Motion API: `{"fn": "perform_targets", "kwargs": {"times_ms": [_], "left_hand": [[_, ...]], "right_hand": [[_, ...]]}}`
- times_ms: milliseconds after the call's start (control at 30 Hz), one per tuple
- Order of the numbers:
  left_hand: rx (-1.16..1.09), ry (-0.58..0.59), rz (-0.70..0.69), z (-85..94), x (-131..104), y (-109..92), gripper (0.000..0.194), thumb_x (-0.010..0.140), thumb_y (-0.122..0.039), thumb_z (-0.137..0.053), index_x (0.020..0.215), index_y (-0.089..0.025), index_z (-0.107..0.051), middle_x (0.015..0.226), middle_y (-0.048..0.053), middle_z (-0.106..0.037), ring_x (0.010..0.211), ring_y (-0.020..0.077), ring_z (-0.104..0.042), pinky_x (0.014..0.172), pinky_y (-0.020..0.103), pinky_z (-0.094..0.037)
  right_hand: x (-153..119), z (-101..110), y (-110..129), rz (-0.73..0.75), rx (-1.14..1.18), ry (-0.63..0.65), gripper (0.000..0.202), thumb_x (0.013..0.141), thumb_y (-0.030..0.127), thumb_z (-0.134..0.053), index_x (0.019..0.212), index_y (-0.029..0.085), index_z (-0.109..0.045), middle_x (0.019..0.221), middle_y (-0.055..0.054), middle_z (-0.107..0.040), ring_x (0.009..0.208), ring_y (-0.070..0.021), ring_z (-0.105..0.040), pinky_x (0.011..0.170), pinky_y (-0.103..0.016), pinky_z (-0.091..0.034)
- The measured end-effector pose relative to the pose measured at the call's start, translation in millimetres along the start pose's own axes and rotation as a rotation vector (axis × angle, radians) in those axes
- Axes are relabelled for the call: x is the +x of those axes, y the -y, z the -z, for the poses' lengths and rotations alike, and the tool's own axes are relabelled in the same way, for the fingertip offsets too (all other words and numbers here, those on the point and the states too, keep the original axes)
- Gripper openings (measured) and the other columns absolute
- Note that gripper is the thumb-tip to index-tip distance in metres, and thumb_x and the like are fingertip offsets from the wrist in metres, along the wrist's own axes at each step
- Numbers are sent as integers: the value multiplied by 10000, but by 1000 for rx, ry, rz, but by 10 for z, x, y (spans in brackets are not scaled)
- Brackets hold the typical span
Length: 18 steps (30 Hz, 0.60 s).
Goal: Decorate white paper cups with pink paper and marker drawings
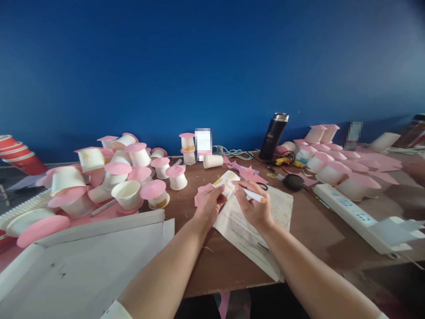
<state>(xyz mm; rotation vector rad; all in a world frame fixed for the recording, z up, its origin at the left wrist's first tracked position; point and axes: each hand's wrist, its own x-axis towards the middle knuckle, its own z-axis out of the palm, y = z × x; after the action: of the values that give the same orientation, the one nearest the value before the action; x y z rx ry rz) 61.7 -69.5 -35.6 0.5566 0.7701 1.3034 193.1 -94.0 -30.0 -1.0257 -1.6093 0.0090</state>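
Observation:
A white paper cup (pixel 229 177) with yellow-orange drawing on its side lies tilted in my left hand (pixel 210 204), whose fingers are closed round its lower part. My right hand (pixel 254 206) is closed on a white marker (pixel 255 195) with an orange end, held close against the cup's drawn side. The marker's tip is hidden behind my fingers. Beneath both hands lies a printed paper sheet (pixel 252 239). Pink paper scraps (pixel 249 174) lie just beyond the cup.
Many white cups with pink paper discs (pixel 154 189) crowd the left, with more (pixel 334 170) at the right. A white box lid (pixel 99 261) covers the front left. A black bottle (pixel 274 135), a round black lid (pixel 294 181) and a power strip (pixel 352 217) stand or lie rightward.

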Motion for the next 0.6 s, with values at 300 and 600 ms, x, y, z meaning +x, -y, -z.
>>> {"fn": "perform_targets", "kwargs": {"times_ms": [300,600], "left_hand": [[-5,-36,5,-7,6,8,349,483,-244,-899,616,-147,-592,605,-6,-614,547,79,-537,531,208,-429],[18,-26,-4,6,16,12,284,520,-230,-878,626,-140,-630,656,13,-647,580,88,-554,547,213,-448]], "right_hand": [[-3,-3,2,-11,-14,-13,148,934,219,-572,946,204,-720,890,-49,-776,832,-195,-736,814,-314,-578],[3,-13,-16,-25,-51,-66,162,937,227,-569,938,200,-729,883,-53,-779,819,-197,-736,810,-324,-578]]}}
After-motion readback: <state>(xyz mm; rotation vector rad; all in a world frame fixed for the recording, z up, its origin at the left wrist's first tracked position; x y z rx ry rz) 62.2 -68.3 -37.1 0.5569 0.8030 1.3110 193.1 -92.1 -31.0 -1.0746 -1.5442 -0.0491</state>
